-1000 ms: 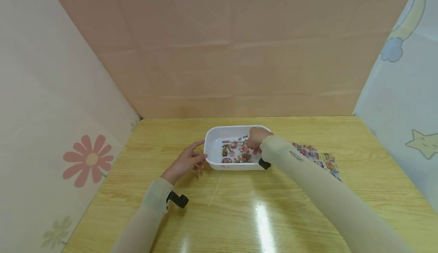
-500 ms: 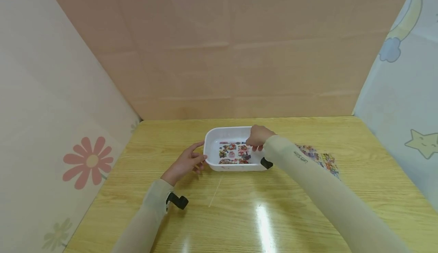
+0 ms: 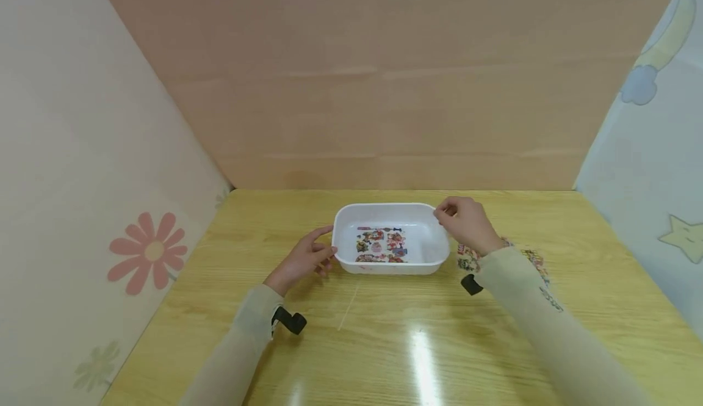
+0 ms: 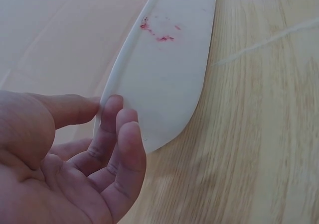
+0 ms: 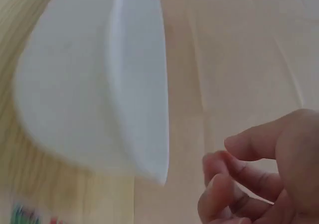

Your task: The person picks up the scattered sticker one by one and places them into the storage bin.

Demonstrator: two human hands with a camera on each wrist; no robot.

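Note:
A white plastic basin [image 3: 395,269] stands on the wooden table, with small colourful printed pieces, like stickers, [image 3: 395,241] on its floor. My left hand [image 3: 302,262] holds the basin's left end; in the left wrist view, the thumb and fingertips pinch the rim [image 4: 107,92]. My right hand [image 3: 467,223] is just past the right end of the basin, its thumb and fingers loosely bent, and nothing shows in them. In the right wrist view, a gap separates those fingers [image 5: 217,184] from the basin wall [image 5: 142,109].
More colourful printed pieces [image 3: 533,259] lie flat on the table to the right of the basin, partly hidden by my right wrist and sleeve. A tan backdrop [image 3: 357,119] rises behind the table [image 3: 384,333], with patterned panels on both sides.
My right hand has lifted out of the basin and moved right, beyond its right end. The printed pieces inside are uncovered now. My left hand has kept its hold on the basin.

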